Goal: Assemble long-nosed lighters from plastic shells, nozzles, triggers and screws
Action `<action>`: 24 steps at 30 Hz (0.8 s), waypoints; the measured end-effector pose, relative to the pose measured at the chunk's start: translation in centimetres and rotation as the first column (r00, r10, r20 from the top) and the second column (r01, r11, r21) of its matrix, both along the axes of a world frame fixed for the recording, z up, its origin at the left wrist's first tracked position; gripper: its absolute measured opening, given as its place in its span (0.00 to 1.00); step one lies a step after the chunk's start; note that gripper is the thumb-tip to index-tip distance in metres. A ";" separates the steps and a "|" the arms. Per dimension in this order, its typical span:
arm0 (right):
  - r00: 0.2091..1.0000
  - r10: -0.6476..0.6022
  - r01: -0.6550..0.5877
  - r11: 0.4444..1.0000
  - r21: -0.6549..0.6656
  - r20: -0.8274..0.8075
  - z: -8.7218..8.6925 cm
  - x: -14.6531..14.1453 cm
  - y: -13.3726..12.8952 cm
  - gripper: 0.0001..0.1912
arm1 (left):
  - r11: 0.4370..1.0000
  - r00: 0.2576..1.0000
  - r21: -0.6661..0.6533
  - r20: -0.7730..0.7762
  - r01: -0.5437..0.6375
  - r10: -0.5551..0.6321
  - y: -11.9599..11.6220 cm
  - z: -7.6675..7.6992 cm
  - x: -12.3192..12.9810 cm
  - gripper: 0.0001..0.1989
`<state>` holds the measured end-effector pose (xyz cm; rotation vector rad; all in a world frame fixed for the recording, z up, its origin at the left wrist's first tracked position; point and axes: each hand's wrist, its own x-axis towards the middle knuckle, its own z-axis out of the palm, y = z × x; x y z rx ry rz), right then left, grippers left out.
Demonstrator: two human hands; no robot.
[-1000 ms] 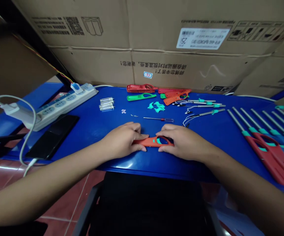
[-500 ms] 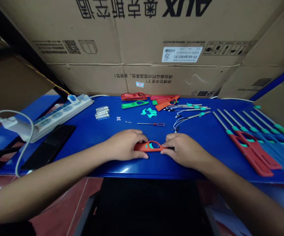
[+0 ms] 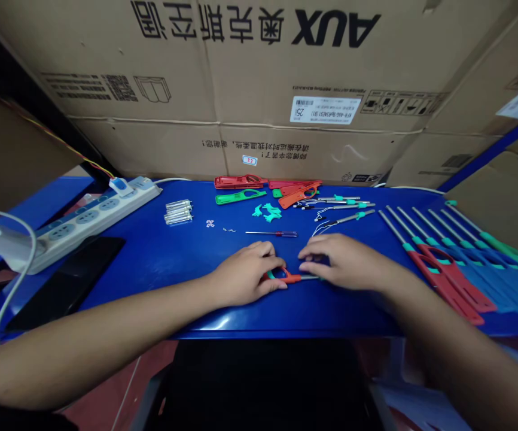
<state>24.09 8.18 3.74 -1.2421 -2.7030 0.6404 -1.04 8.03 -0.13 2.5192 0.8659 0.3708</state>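
My left hand [image 3: 252, 272] is closed around an orange lighter body [image 3: 289, 278], low over the blue table. A teal trigger piece [image 3: 270, 275] shows in its finger loop. From the body's front end a thin metal tube [image 3: 309, 277] points right and passes under my right hand [image 3: 342, 260]. The fingers and thumb of that hand are apart; whether the thumb touches the tube is hard to see. Just beyond it lie several metal tubes with teal collars and white wires [image 3: 346, 219]. A screwdriver [image 3: 281, 234] with a purple handle lies beyond my left hand.
Red, orange and green lighter shells [image 3: 241, 196], teal triggers [image 3: 271, 211] and clear cylinders [image 3: 179, 212] lie toward the back. Long lighters [image 3: 454, 281] are lined up at right. A power strip [image 3: 93, 215] and black phone-like slab [image 3: 68, 281] are at left. A cardboard box [image 3: 241, 72] stands behind.
My right fingers have gone from pinching at the body's front end to being spread, slightly further right. A metal tube now shows there. The camera view has shifted a little.
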 end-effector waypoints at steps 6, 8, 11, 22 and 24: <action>0.990 0.112 -0.101 0.987 -0.126 0.086 0.7 2.0 1.3 0.11 | 0.999 0.996 0.016 -0.077 -0.037 0.038 -0.1 -0.1 -0.4 0.19; 0.992 0.094 -0.084 0.990 -0.114 0.083 0.3 1.8 0.7 0.09 | 0.997 0.995 0.069 -0.089 -0.039 0.045 -0.3 -0.3 -0.4 0.19; 0.994 0.023 -0.018 0.999 -0.042 0.106 -0.2 1.1 -0.6 0.09 | 0.990 0.993 0.122 -0.093 -0.065 0.076 -0.8 -0.4 -0.3 0.18; 1.000 -0.007 0.007 1.000 -0.028 -0.029 -1.4 1.2 -1.7 0.11 | 0.979 0.974 0.147 -0.155 -0.143 0.166 -2.1 0.0 -0.3 0.19; 0.999 -0.043 0.043 0.999 0.019 0.017 -1.7 1.4 -2.1 0.11 | 0.964 0.962 0.236 -0.213 -0.122 0.174 -2.3 0.0 -0.2 0.18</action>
